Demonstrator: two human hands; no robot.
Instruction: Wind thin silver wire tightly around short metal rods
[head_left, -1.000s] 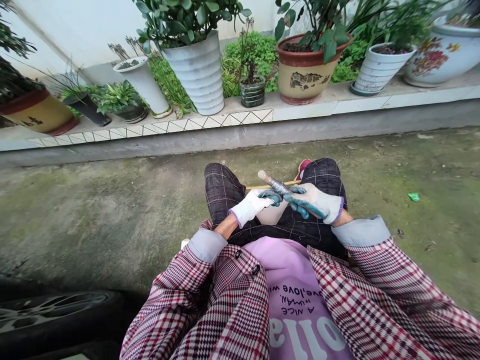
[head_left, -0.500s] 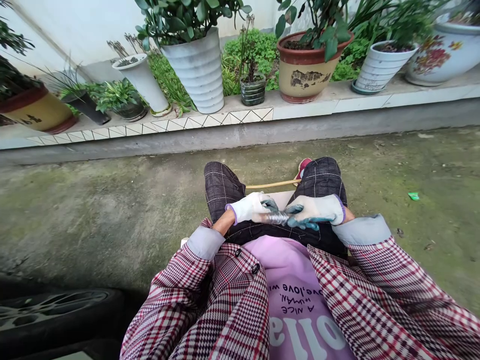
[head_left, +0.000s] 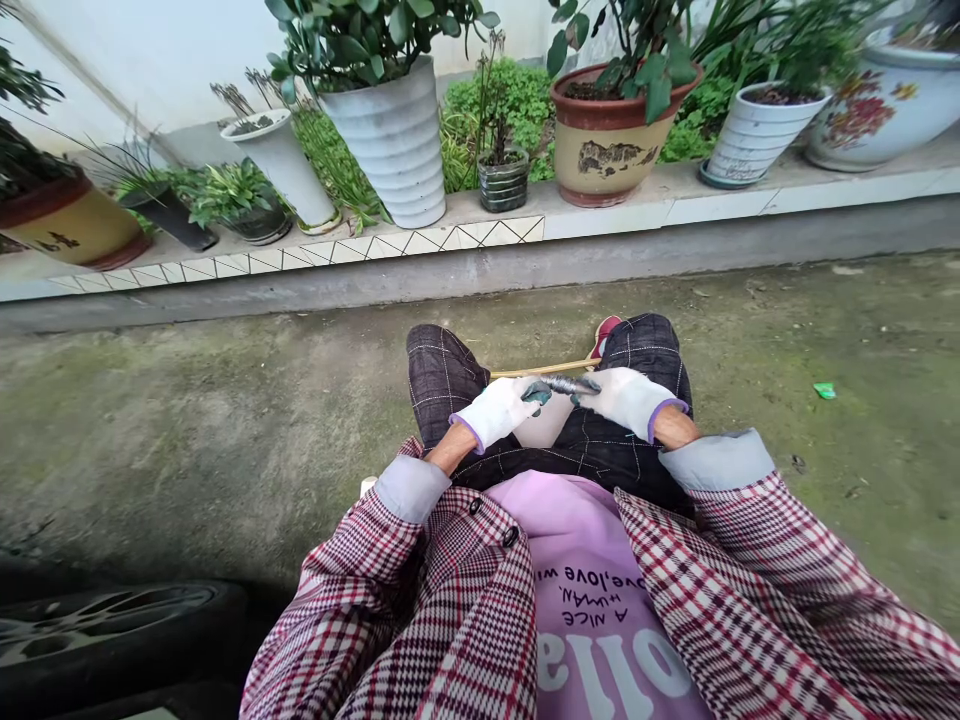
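Observation:
I sit with my knees apart, both hands in white gloves with teal fingertips. My left hand (head_left: 501, 408) and my right hand (head_left: 624, 398) meet over my lap and both are closed on a short stick wrapped in silvery wire (head_left: 564, 384). The stick lies nearly level between the two hands, and only its wrapped middle shows. A thin yellowish rod (head_left: 541, 370) runs across just beyond my hands, between my knees. A pale flat piece (head_left: 547, 430) rests on my lap under the hands.
A tiled ledge (head_left: 480, 238) ahead carries several potted plants, among them a ribbed white pot (head_left: 394, 140) and a brown pot (head_left: 611, 140). Mossy concrete ground (head_left: 225, 420) stretches between. A dark tyre (head_left: 105, 620) lies at bottom left. A green scrap (head_left: 825, 390) lies at right.
A second ago the wrapped stick pointed up and away to the left. My hands brought it down level near my belly, then pushed it forward, with my right hand turned palm down.

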